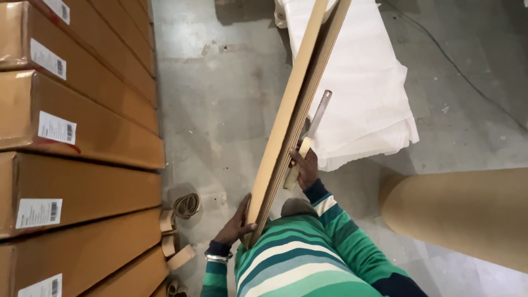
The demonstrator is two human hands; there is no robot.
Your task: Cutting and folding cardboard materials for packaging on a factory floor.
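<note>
Striped green sleeves fill the bottom centre of the frame. From there the left hand [235,224] grips the near end of a stack of cardboard sheets [294,118], fingers curled around its lower edge. This stack stands on edge, its long axis running from bottom centre up to the top of the frame. On its right side, the right hand [304,166] closes around the pale handle of a handsaw [311,131], blade lying along the cardboard, pointing up-frame. Brown cartons [77,126], all shut, line the left edge; folded white sacking [368,88] lies upper right.
</note>
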